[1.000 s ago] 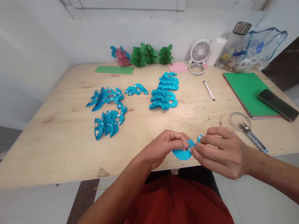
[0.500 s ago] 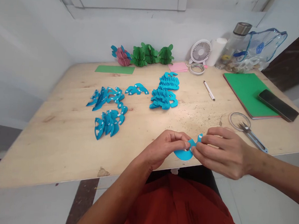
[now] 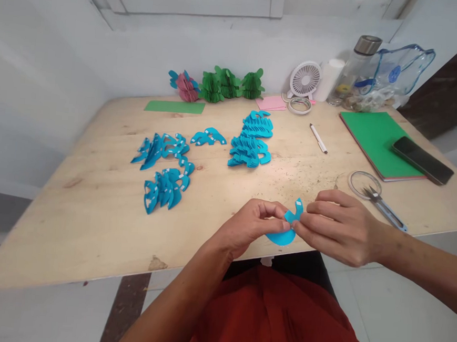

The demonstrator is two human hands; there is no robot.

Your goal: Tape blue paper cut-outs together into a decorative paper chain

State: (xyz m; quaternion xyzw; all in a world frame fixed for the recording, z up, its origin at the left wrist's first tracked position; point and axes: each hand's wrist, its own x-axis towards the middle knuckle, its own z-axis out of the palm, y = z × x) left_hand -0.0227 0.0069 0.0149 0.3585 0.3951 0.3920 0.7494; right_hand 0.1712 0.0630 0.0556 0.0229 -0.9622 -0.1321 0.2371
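Observation:
Over the table's front edge, my left hand (image 3: 258,223) pinches a curved blue paper cutout (image 3: 280,238) between thumb and fingers. My right hand (image 3: 339,224) is closed at the cutout's right side, its thumb and fingertips meeting on the paper beside the left thumb. One narrow arm of the cutout sticks up between the hands, with a small white patch near its tip. The fingers hide the middle of the piece. Further left lie fanned blue cutouts with white patches (image 3: 168,184), and beyond my hands are stacked blue cutouts (image 3: 249,151).
Thread snips (image 3: 387,210) and a tape roll (image 3: 364,184) lie right of my right hand. A pen (image 3: 318,138), a green paper stack (image 3: 368,134) and a phone (image 3: 422,160) are further back. Green paper figures (image 3: 227,83), a small fan (image 3: 305,79) and a bottle (image 3: 355,70) line the wall.
My right fingers have shifted off the cutout's upper arm, which now shows more fully. My left hand still holds the cutout in nearly the same place.

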